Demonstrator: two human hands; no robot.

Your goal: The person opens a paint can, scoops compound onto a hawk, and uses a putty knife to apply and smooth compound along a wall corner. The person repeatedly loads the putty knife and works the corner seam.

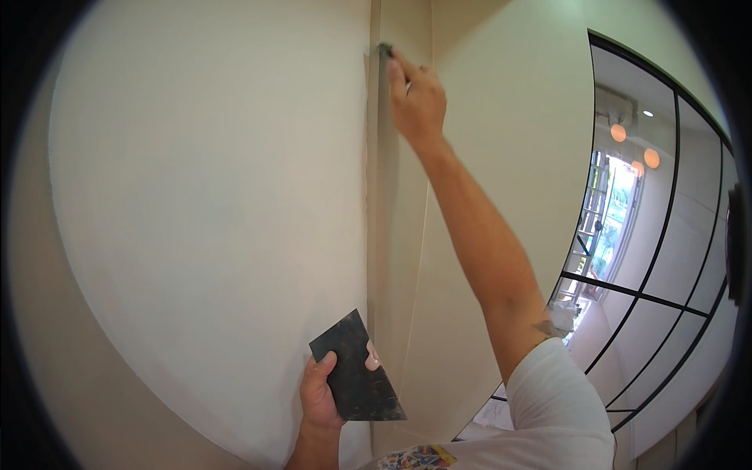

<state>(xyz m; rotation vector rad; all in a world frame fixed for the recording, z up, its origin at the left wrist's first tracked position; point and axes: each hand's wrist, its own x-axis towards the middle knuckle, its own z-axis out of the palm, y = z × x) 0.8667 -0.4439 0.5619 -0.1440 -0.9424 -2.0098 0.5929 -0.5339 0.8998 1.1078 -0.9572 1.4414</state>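
My left hand (318, 392) grips a flat, black, four-cornered putty spreader (356, 384), its thumb across the face. A small dab of pinkish putty (372, 355) clings near the spreader's right edge. High up, my right hand (419, 106) is closed round a small tool with a dark tip (386, 50); most of it is hidden by the fingers, so its exact kind cannot be made out. That tip is at the narrow upright strip (381, 204) where the white wall ends. My right arm reaches up across the beige wall.
A broad white wall panel (204, 204) fills the left side. To the right is a beige wall (501, 141), with a shallow upright step beside the strip. Farther right stands a black-framed glass or mirror panel (638, 294), showing lamps and a bright window.
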